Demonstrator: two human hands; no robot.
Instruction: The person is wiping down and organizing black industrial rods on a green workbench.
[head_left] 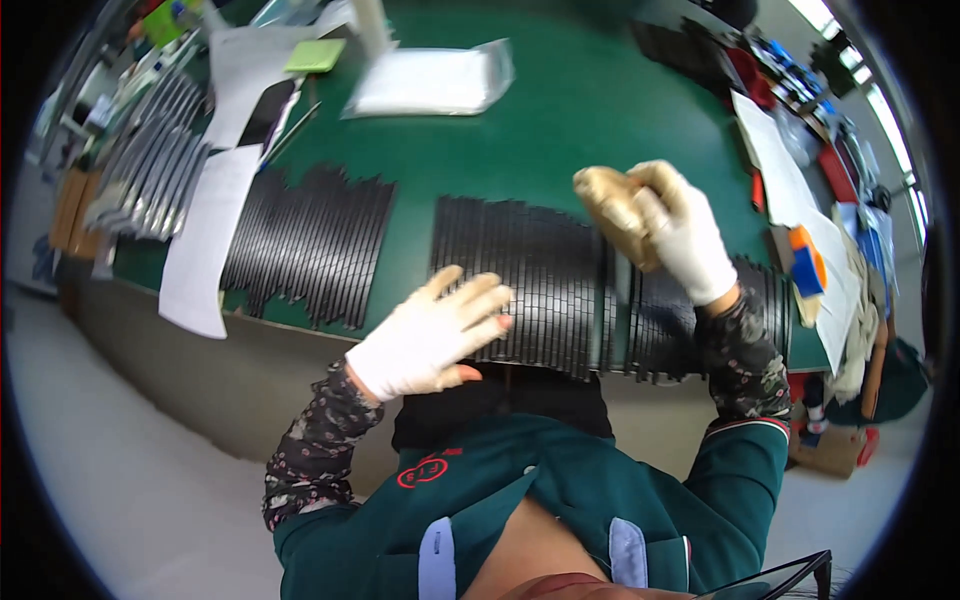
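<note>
My left hand (430, 338), in a white glove, lies over the near left edge of the middle row of thin black strips (520, 265). Its fingers are spread and nothing is in them. Farther right, my gloved right hand (688, 240) grips a shiny tan wad (612, 210), perhaps a folded cloth. It holds the wad above the far right end of the middle row. Another group of black strips (660, 320) lies partly under my right hand and forearm. To the left a separate group of black strips (308, 245) lies side by side with uneven ends.
A clear bag of white material (425, 82) lies at the far side of the green table (570, 110). Paper (208, 240), a pen (292, 132) and wrapped strips (155, 160) are at the left. A blue and orange object (808, 262) and a red marker (757, 190) are at the right.
</note>
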